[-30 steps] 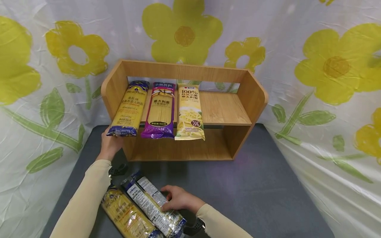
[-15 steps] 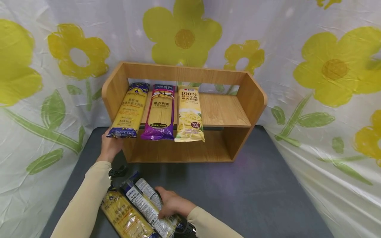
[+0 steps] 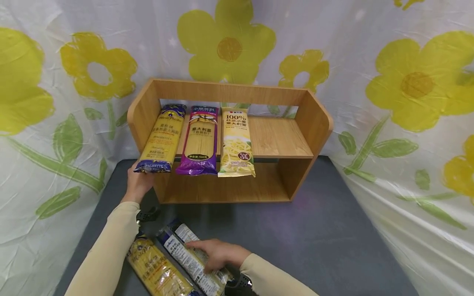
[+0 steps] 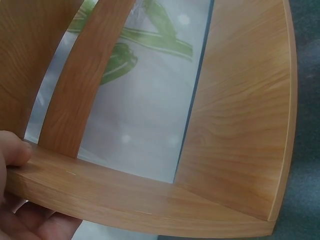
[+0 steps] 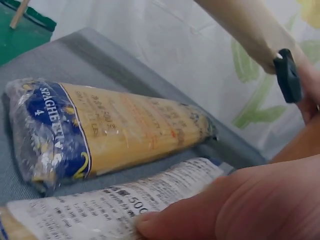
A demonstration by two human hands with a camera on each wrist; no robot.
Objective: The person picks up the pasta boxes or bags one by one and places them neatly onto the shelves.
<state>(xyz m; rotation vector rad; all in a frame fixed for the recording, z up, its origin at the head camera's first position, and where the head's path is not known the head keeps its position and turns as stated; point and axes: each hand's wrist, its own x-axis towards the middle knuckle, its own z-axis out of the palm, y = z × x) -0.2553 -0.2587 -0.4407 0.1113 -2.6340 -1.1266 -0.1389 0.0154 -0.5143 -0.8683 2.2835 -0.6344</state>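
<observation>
My left hand (image 3: 138, 183) holds the left side panel (image 4: 125, 192) of a wooden shelf, thumb on one face and fingers on the other in the left wrist view. My right hand (image 3: 222, 253) rests over two spaghetti packs lying side by side with white printed labels up. Its index finger stretches across them, and the thumb touches the label of the middle pack (image 3: 185, 255). The right pack (image 3: 185, 233) is partly hidden under the hand. A yellow spaghetti pack (image 3: 157, 267) with blue ends lies to their left, front up.
On the upper tier of the wooden shelf (image 3: 301, 137) lean a yellow-blue spaghetti pack (image 3: 163, 135), a purple-edged pasta pack (image 3: 200, 137) and a cream pasta pack (image 3: 235, 139). The shelf stands on a dark grey table (image 3: 314, 234) before a flowered curtain (image 3: 352, 74).
My right hand shifted left, and its index finger is now stretched over the packs. The two label-up packs were nudged and turned slightly. The left hand stays on the shelf panel.
</observation>
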